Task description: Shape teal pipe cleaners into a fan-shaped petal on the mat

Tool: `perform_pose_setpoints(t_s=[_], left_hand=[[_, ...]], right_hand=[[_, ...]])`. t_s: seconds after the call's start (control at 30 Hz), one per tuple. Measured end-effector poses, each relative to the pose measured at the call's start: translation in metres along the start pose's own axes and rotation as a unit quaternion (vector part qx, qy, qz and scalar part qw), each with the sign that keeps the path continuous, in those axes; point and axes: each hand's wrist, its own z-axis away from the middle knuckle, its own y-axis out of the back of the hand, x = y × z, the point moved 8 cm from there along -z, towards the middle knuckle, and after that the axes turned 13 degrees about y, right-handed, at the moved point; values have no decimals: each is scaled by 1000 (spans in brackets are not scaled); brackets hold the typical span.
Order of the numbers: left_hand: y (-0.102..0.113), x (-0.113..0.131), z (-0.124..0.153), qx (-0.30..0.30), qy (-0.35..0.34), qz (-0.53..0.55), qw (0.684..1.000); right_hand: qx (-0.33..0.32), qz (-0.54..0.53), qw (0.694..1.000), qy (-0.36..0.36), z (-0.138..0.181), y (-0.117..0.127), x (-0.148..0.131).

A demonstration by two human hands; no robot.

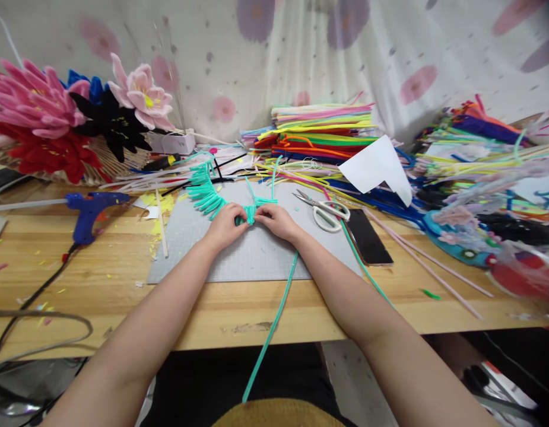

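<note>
At frame centre, the left hand (226,224) and right hand (276,220) have their fingers pinched closed on a fuzzy teal pipe cleaner (248,214), folded into loops trailing upper left over a flat grey cutting mat (251,255) on the wooden desk (123,284). White-handled scissors (325,210) lie right; a blue glue gun (89,210) left.

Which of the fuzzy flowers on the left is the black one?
The black flower sits in the middle of the bunch, below the pale pink flower and right of the red flower. It alone is dark.
</note>
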Motion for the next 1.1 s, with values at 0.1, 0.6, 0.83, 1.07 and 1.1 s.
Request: perform_pose_setpoints(t_s=[0.1,0.6,0.83,1.07,1.1], left_hand=[[0,0,0,-5,-1,2,1000],[3,2,5,-5,23,-28,999],[12,-11,4,28,71,16,997],[6,-1,3,-17,20,-45,999],[5,1,4,-20,13,-57,998]], right_hand=[[17,-49,998,-23,1,2,3],[-33,102,994,16,4,7,-7],[-22,114,993,14,3,9,-10],[-32,112,993,14,4,6,-10],[-30,108,994,13,4,6,-9]])
